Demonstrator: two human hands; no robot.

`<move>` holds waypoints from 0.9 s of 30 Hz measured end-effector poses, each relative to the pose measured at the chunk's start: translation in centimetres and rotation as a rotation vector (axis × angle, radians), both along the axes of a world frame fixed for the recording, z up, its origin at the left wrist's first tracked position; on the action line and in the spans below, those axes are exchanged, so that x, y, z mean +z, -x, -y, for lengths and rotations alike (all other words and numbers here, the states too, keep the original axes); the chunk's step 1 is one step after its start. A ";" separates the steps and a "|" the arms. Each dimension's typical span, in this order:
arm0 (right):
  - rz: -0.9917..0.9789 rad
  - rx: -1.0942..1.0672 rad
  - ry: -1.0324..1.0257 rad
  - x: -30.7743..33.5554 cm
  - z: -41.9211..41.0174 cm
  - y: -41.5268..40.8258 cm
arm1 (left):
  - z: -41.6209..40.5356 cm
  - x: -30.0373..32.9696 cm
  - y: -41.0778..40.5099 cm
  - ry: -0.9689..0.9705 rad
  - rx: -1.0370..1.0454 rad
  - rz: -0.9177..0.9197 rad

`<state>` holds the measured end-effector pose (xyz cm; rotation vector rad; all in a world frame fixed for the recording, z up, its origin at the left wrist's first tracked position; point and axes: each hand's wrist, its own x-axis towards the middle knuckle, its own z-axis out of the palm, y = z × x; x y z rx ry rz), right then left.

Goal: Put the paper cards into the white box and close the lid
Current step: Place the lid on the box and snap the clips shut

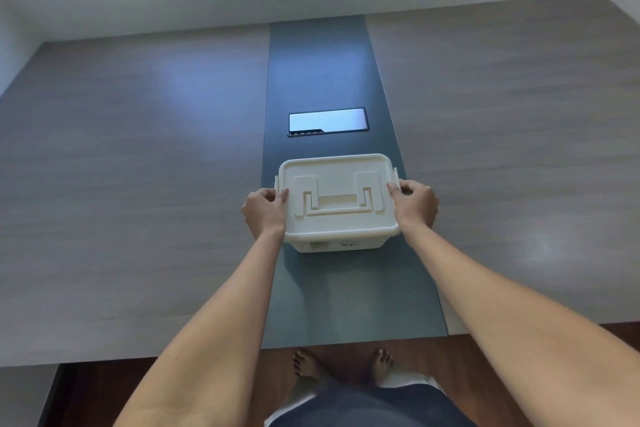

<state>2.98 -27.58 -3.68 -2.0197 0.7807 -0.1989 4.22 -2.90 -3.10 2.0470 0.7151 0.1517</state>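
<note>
The white box (337,242) stands on the dark centre strip of the table, with its lid (337,191) on top and the carry handle lying flat. My left hand (265,210) grips the lid's left side latch. At the right side latch, my right hand (414,201) holds on in the same way. No paper cards are visible; the inside of the box is hidden by the lid.
A phone (328,121) lies screen up on the dark strip (322,62) just beyond the box. Grey wood-grain table surface (138,166) spreads to both sides. The table's near edge (346,340) is below the box, with my bare feet on the floor under it.
</note>
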 end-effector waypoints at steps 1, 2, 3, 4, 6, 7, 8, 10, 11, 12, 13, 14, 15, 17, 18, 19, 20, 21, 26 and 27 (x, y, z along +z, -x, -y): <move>0.000 0.014 -0.005 0.1 0.3 -0.2 | -0.1 -0.2 -0.2 0.009 -0.015 0.004; 0.001 0.038 -0.017 0.1 0.7 -0.3 | -0.3 -0.5 -0.2 0.030 -0.031 0.011; -0.002 0.067 -0.042 0.1 1.1 -0.3 | -0.6 -0.8 -0.1 0.065 -0.036 0.022; -0.013 0.091 -0.067 -0.1 1.6 -0.1 | -0.9 -1.2 0.2 0.107 -0.026 0.029; -0.060 0.088 -0.061 -0.9 2.6 1.0 | -1.7 -2.4 1.4 0.173 0.036 0.021; -0.089 0.067 -0.029 -1.6 3.1 1.8 | -2.1 -3.4 2.2 0.185 0.059 0.009; -0.116 0.058 0.012 -2.4 3.6 2.6 | -2.3 -4.5 3.0 0.174 0.046 -0.002; -0.185 0.146 0.109 -4.4 4.3 4.6 | -2.6 -6.6 4.8 0.060 -0.073 -0.030; -0.232 0.239 0.177 -5.4 4.4 5.6 | -2.7 -7.6 5.8 -0.056 -0.163 -0.053; -0.277 0.338 0.255 -6.4 4.4 6.5 | -2.7 -8.5 6.7 -0.191 -0.260 -0.090; -0.314 0.424 0.331 -7.4 4.2 7.3 | -2.6 -9.4 7.7 -0.308 -0.345 -0.133; -0.342 0.497 0.408 -8.4 4.0 8.2 | -2.5 -10.1 8.6 -0.388 -0.405 -0.175; -0.366 0.555 0.477 -9.4 3.7 9.1 | -2.3 -10.7 9.4 -0.438 -0.450 -0.218; -0.411 0.630 0.589 -11.1 3.0 10.5 | -1.7 -12.0 11.0 -0.493 -0.529 -0.299; -0.406 0.650 0.634 -11.8 2.7 11.2 | -1.5 -12.5 11.7 -0.521 -0.564 -0.322; -0.392 0.659 0.677 -12.6 2.6 11.9 | -1.3 -13.1 12.4 -0.556 -0.598 -0.339; -0.374 0.661 0.727 -13.4 2.6 12.5 | -1.2 -13.6 12.8 -0.595 -0.623 -0.354; -0.355 0.663 0.764 -14.2 2.7 12.9 | -1.1 -14.2 13.2 -0.637 -0.639 -0.362; -0.243 0.595 0.857 -16.5 2.8 13.5 | -1.0 -15.5 13.9 -0.771 -0.618 -0.306; -0.237 0.587 0.845 -16.7 2.8 13.6 | -1.1 -15.7 13.8 -0.777 -0.613 -0.296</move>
